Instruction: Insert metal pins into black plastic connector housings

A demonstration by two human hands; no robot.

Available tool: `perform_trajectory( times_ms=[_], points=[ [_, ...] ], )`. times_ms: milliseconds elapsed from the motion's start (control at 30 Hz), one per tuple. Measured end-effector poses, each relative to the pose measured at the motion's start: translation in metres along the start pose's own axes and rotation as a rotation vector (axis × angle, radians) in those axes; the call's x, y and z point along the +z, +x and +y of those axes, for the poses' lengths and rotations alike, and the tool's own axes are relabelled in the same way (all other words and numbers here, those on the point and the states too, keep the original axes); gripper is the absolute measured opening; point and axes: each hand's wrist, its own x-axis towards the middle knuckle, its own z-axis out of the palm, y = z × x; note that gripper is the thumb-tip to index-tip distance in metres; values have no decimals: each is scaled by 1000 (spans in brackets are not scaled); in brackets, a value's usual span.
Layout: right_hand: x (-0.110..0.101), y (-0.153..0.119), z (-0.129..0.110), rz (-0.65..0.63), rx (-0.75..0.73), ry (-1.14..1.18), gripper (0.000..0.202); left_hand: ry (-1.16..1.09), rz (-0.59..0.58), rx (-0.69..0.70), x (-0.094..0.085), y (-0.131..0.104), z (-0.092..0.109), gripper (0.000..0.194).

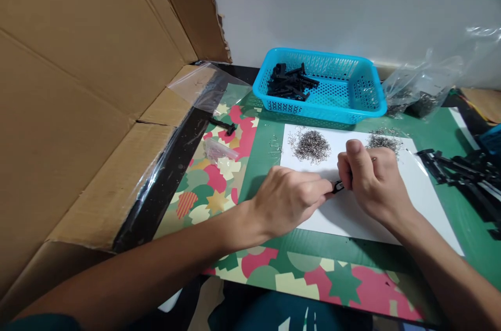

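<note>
My left hand (291, 198) is closed in a pinch on one end of a small black plastic part (338, 186) above a white sheet. Against the other end of that part is my right hand (370, 177), a fist with the thumb on top; its fingers hide what it grips. Behind my hands, a pile of tiny metal pieces (312, 146) lies on the white sheet (329, 219). A second pile of metal pieces (383, 142) sits farther right, partly covered by my right hand.
A blue basket (321, 113) with several black parts (289, 82) stands at the back. More black parts (465, 169) lie right, near clear bags (425, 91) of metal pieces. One black part (224, 125) and a small plastic bag (219, 150) lie left. Cardboard (70, 59) walls the left side.
</note>
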Motion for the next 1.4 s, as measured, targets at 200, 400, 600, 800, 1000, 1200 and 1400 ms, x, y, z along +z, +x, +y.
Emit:
perform_trajectory(
  times_ms=[200,400,600,800,1000,1200,1400],
  points=[
    [3,0,-3,3,-10,-60,76,7,22,-12,2,1,0,21],
    [9,-4,0,35,-46,-145,75,-24,16,-57,3,3,0,22],
    [16,-9,3,75,-36,-154,76,-55,64,-64,3,4,0,19],
    [8,-10,4,232,-5,112,77,-88,90,-61,3,1,0,10],
    [-14,4,27,581,91,422,74,-112,225,15,-1,4,-1,11],
    [-3,12,42,511,184,488,79,-237,383,254,-20,12,8,19],
    [10,12,35,292,69,333,77,-223,216,323,-21,49,28,14]
  ],
)
